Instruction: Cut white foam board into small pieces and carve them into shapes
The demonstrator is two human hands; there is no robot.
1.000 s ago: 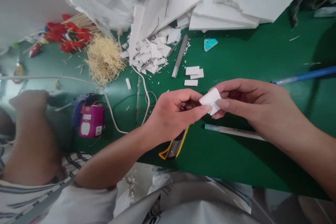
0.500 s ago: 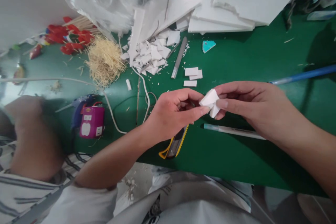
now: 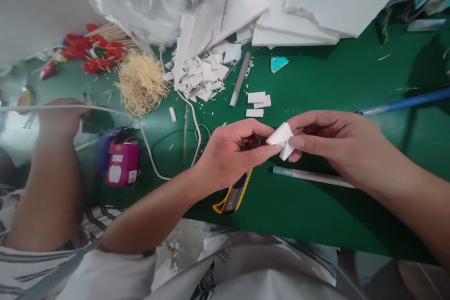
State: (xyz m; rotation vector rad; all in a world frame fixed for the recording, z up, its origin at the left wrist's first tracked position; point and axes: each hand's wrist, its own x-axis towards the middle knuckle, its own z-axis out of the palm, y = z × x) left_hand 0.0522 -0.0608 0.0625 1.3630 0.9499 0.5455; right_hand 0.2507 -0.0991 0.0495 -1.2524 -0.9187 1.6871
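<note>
My left hand (image 3: pixel 234 152) and my right hand (image 3: pixel 337 145) meet over the green table, both pinching small white foam pieces (image 3: pixel 280 135). The pieces touch at an angle, and my fingers hide part of them; whether they are joined I cannot tell. A yellow-edged utility knife (image 3: pixel 235 197) lies under my left wrist. Below my right hand rests a white marker (image 3: pixel 309 174) with a teal tip. Just beyond my hands lie three small foam rectangles (image 3: pixel 256 97). A grey pen-like cutter (image 3: pixel 240 79) lies farther back, beside a heap of foam scraps (image 3: pixel 202 75).
Large white foam sheets (image 3: pixel 312 0) and a clear plastic bag (image 3: pixel 140 4) fill the back. Straw-coloured shreds (image 3: pixel 140 82), a purple box (image 3: pixel 123 164) and a white cable (image 3: pixel 151 157) are at left. A co-worker's arm (image 3: pixel 56 164) reaches in there. A blue pen (image 3: pixel 408 102) lies right.
The co-worker's hand at left has moved forward over the table. My hands stay almost in place, the foam pieces turned very slightly.
</note>
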